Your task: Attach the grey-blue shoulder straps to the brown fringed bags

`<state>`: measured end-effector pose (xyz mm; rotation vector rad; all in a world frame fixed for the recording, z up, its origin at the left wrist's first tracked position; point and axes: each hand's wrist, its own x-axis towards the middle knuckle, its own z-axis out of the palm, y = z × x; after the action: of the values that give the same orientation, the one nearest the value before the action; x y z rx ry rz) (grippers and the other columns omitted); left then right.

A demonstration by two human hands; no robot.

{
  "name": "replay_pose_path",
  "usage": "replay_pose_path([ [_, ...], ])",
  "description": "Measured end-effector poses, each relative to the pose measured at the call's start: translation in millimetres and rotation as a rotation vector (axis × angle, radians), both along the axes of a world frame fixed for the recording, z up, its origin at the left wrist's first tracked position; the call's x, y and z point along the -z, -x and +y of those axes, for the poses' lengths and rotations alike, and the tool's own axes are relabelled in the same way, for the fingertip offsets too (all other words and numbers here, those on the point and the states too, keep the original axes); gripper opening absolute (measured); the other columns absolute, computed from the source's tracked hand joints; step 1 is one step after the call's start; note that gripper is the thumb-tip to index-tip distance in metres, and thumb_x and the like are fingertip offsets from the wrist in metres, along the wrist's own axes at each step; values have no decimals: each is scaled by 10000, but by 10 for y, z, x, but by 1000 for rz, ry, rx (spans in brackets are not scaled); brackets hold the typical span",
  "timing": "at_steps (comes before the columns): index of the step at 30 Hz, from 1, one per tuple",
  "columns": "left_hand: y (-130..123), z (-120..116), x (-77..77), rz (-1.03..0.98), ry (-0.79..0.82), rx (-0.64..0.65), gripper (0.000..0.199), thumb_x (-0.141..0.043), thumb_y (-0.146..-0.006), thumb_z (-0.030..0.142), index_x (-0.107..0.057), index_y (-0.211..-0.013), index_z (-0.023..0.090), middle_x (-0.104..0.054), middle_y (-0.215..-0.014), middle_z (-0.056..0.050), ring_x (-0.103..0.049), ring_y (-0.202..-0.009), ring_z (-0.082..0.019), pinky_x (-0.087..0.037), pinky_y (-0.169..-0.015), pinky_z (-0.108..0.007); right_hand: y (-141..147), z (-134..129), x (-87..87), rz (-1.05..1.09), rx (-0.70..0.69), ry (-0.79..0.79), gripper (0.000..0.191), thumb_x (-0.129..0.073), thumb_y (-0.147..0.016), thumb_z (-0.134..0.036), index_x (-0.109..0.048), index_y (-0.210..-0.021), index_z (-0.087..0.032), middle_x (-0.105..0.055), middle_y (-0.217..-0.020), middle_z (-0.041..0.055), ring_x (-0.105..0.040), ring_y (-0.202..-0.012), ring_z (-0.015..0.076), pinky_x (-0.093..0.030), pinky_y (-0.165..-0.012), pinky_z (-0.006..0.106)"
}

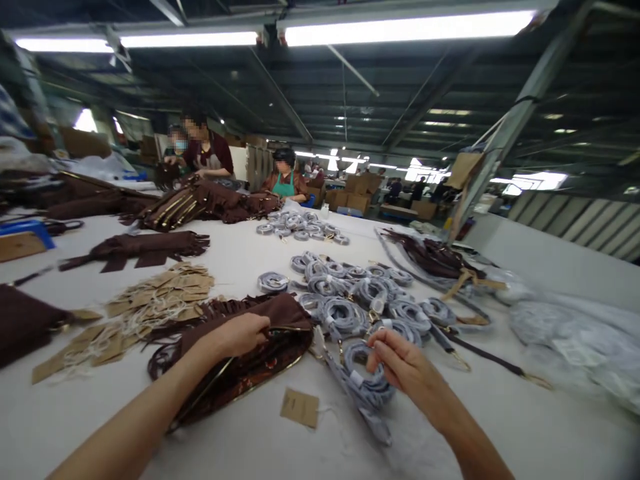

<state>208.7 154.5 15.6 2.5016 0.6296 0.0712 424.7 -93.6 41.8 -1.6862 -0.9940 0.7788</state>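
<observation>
White table (225,450), unzipped bag (273,363) at seven o'clock.
Left hand (245,335) grips its edge; right hand's (403,363) fingers narrow over a strap (374,395) at five, hold unclear. Tag (300,408) at six seems unattached; straps apparently unfitted.

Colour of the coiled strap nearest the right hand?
Coiled strap: bluish grey, best in the head view.

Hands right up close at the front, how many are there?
2. The left hand is at the rim of an open brown bag, and the right hand is beside a coiled gray strap. Neither hand is hidden.
</observation>
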Motion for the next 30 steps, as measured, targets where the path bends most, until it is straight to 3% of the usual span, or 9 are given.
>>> replay_pose_path([
  [4,-285,-394,-255,186,-395,109,275,-532,-698,90,-641,-939,166,-666,-994,-126,-611,-925,-289,-471,-801,-374,-55,-22,-12,59,10,-53,319,-538,-836,-526,-528,-822,-207,-624,-697,-21,-332,-434,50,-176,-424,215],
  [7,-658,-747,-292,-13,-398,248,238,-517,-790,110,-663,-954,202,-654,-1045,-95,-608,-958,-251,-476,-819,-323,-120,-70,-96,25,57,-129,299,-624,-816,-487,-603,-779,-191,-561,-643,-26,-390,-501,66,-231,-440,201],
  [11,-1145,-1104,-132,-126,-340,445,245,-471,-867,93,-684,-831,208,-680,-909,-62,-612,-839,-197,-468,-783,-281,-265,-343,-393,213,231,-433,277,-740,-736,-472,-634,-819,-230,-556,-628,-38,-313,-416,36,-174,-384,187],
  [13,-1292,-1242,-14,-104,-359,501,198,-526,-891,190,-689,-777,184,-685,-833,-66,-604,-797,-203,-465,-801,-306,-338,-486,-529,270,293,-557,270,-772,-709,-450,-640,-817,-240,-543,-594,-52,-268,-379,16,-148,-365,172],
  [17,-1424,-1509,162,-37,-384,422,335,-675,-780,462,-710,-795,130,-681,-858,-137,-574,-906,-297,-450,-819,-387,-436,-575,-578,211,363,-557,272,-794,-696,-427,-666,-821,-222,-569,-594,-43,-342,-398,6,-207,-371,133],
  [20,-1483,-1587,189,-42,-329,328,207,-648,-739,295,-699,-820,111,-670,-916,-167,-552,-946,-323,-415,-813,-405,-460,-504,-485,133,351,-479,279,-765,-729,-455,-674,-846,-220,-609,-657,-24,-396,-449,26,-253,-393,133],
  [23,-1506,-1417,98,-156,28,223,124,-585,-726,245,-651,-711,141,-628,-748,-82,-552,-793,-258,-384,-722,-346,-468,-452,-420,67,358,-416,323,-745,-738,-503,-679,-873,-218,-619,-701,-8,-427,-508,55,-292,-421,150],
  [27,-1383,-993,-165,-498,917,100,257,-596,-752,402,-642,-744,149,-581,-694,-22,-531,-695,-182,-373,-672,-278,-486,-449,-418,14,395,-383,403,-742,-703,-561,-686,-893,-209,-521,-596,-35,-416,-523,88,-301,-435,182],
  [30,-1221,-799,-349,-740,1249,79,318,-681,-724,436,-671,-779,123,-626,-749,-58,-555,-720,-178,-406,-708,-274,-470,-403,-399,-97,352,-316,426,-699,-714,-586,-693,-890,-198,-522,-591,-27,-437,-526,112,-332,-454,220],
])
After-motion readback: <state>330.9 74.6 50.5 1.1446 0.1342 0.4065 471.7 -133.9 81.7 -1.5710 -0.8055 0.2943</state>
